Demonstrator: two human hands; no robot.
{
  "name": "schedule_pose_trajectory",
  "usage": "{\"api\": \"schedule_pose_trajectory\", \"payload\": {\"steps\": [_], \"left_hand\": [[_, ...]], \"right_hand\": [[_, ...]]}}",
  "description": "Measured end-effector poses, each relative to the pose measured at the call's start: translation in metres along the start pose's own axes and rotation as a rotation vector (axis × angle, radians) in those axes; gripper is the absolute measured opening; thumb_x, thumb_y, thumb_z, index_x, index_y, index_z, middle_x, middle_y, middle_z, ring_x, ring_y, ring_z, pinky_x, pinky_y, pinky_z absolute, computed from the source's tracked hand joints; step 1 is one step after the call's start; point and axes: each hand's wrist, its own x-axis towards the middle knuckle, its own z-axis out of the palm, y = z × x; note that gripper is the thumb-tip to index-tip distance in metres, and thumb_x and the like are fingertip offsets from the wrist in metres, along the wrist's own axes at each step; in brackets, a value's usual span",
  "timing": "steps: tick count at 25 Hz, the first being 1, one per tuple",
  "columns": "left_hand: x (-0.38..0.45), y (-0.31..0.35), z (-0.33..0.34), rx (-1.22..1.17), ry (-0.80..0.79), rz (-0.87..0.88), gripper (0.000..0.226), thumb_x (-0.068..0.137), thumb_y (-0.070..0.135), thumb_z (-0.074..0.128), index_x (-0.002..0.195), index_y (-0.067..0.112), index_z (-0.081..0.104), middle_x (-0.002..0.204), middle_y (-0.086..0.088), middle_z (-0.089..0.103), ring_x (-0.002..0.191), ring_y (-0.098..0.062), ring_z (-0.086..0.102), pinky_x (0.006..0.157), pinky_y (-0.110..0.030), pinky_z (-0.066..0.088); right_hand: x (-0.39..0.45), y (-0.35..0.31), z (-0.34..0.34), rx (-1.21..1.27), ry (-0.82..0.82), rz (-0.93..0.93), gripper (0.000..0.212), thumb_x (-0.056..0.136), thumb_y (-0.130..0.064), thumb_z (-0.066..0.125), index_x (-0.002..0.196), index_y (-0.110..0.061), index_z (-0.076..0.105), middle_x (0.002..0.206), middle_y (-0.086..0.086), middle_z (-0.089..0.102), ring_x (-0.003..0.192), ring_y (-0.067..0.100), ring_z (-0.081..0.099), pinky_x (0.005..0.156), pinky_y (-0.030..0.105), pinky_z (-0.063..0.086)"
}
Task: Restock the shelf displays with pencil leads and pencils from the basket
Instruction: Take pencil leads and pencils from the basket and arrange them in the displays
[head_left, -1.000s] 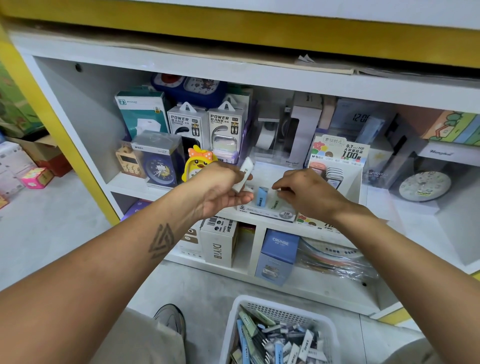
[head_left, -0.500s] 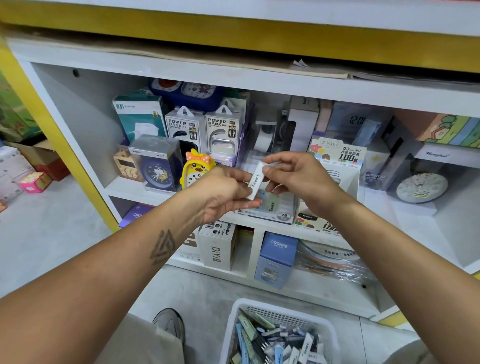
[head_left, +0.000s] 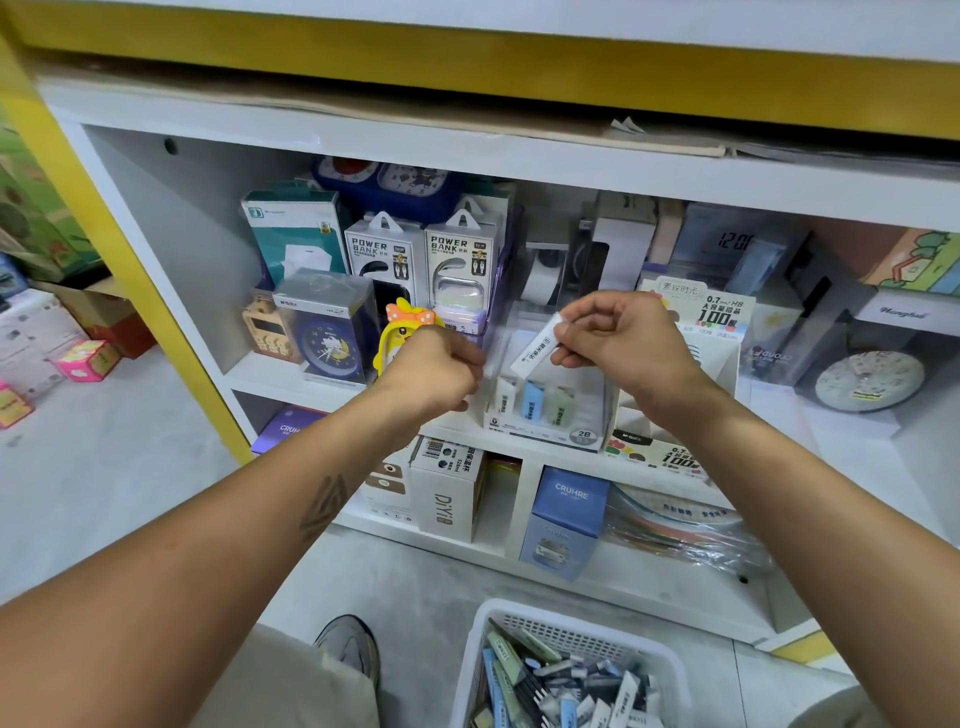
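My right hand (head_left: 618, 338) pinches a white pencil lead case (head_left: 536, 349) by its upper end, tilted, above a clear display box (head_left: 584, 434) marked 2B. In that box stand a white, a blue and a green lead case (head_left: 532, 402). To the left of the held case, apart from it, is my left hand (head_left: 434, 371) with its fingers curled and nothing visible in them. On the floor below, a white basket (head_left: 576, 621) holds several lead cases and pencils.
A white 0.7 HB lead display carton (head_left: 711, 322) stands right of the clear box. Power bank packs (head_left: 384, 254), a blue clock (head_left: 327, 338) and a yellow duck clock (head_left: 402, 332) crowd the shelf's left. Boxes fill the lower shelf (head_left: 566, 514). My shoe (head_left: 350, 647) is beside the basket.
The white lead case passed from my left hand to my right hand. My left hand let go and drew back to the left; the right hand lifted the case above the display box.
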Motion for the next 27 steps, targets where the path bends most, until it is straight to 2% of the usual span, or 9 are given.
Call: {"api": "schedule_pose_trajectory", "payload": {"steps": [2,4,6,8,11,14,21,24,27], "left_hand": [[0.0,-0.006,-0.002,0.249,0.008,0.106,0.036,0.088,-0.007,0.051,0.11,0.012,0.071,0.103,-0.009,0.07,0.082,-0.018,0.065,0.072,-0.025,0.054],[-0.002,-0.011,-0.003,0.444,-0.013,0.215,0.046,0.088,-0.003,0.047,0.125,0.014,0.066,0.118,-0.005,0.068,0.096,-0.015,0.064,0.078,-0.019,0.046],[-0.004,-0.014,-0.004,0.559,-0.062,0.302,0.054,0.086,-0.003,0.045,0.135,0.017,0.059,0.132,-0.004,0.062,0.117,-0.019,0.059,0.088,-0.023,0.047],[-0.006,-0.015,-0.004,0.664,-0.129,0.386,0.064,0.083,-0.007,0.044,0.14,0.019,0.052,0.143,-0.001,0.053,0.128,-0.021,0.051,0.1,-0.028,0.045],[-0.009,-0.017,-0.001,0.785,-0.22,0.444,0.076,0.079,-0.011,0.042,0.15,0.018,0.039,0.157,0.002,0.035,0.141,-0.019,0.036,0.113,-0.032,0.033],[-0.009,-0.018,0.001,0.827,-0.277,0.415,0.081,0.08,-0.01,0.041,0.155,0.018,0.028,0.162,0.002,0.023,0.146,-0.019,0.028,0.117,-0.032,0.027],[-0.008,-0.015,0.002,0.797,-0.281,0.395,0.079,0.081,-0.011,0.042,0.154,0.016,0.03,0.16,0.002,0.027,0.144,-0.019,0.031,0.115,-0.031,0.03],[-0.01,-0.014,0.001,0.793,-0.293,0.389,0.079,0.082,-0.011,0.041,0.154,0.017,0.03,0.16,0.002,0.027,0.144,-0.019,0.031,0.114,-0.029,0.03],[-0.011,-0.013,0.002,0.778,-0.308,0.377,0.079,0.082,-0.011,0.041,0.153,0.021,0.031,0.153,-0.001,0.035,0.137,-0.022,0.039,0.109,-0.037,0.037]], "right_hand": [[0.002,0.003,0.001,-0.041,0.04,-0.038,0.007,0.091,-0.003,0.07,0.096,-0.006,0.068,0.075,0.009,0.075,0.073,0.022,0.076,0.073,0.031,0.062],[0.004,0.007,0.003,-0.113,0.104,-0.104,0.008,0.092,-0.006,0.07,0.098,-0.008,0.066,0.077,0.006,0.074,0.072,0.017,0.075,0.072,0.033,0.062],[0.005,0.013,0.006,-0.258,0.128,-0.18,0.008,0.093,-0.01,0.069,0.1,-0.012,0.064,0.081,0.003,0.073,0.072,0.012,0.074,0.072,0.035,0.062],[0.004,0.02,0.013,-0.416,0.104,-0.228,0.01,0.093,-0.013,0.069,0.101,-0.017,0.063,0.085,-0.001,0.072,0.074,0.01,0.071,0.073,0.037,0.061],[0.005,0.029,0.024,-0.566,0.056,-0.261,0.012,0.092,-0.016,0.071,0.1,-0.02,0.063,0.087,-0.006,0.069,0.08,0.011,0.068,0.076,0.04,0.06],[0.007,0.036,0.034,-0.63,0.008,-0.275,0.012,0.091,-0.016,0.071,0.098,-0.021,0.064,0.087,-0.006,0.069,0.081,0.014,0.067,0.078,0.041,0.059],[0.01,0.035,0.036,-0.657,-0.083,-0.31,0.01,0.089,-0.016,0.073,0.095,-0.02,0.067,0.086,-0.008,0.07,0.083,0.011,0.067,0.079,0.039,0.057],[0.008,0.033,0.036,-0.77,-0.099,-0.332,0.005,0.092,-0.02,0.07,0.096,-0.023,0.072,0.088,-0.005,0.073,0.084,0.016,0.066,0.078,0.039,0.055],[0.009,0.029,0.036,-0.88,-0.179,-0.314,0.021,0.096,-0.018,0.06,0.107,-0.026,0.076,0.101,-0.004,0.075,0.095,0.02,0.066,0.085,0.036,0.053]]}}
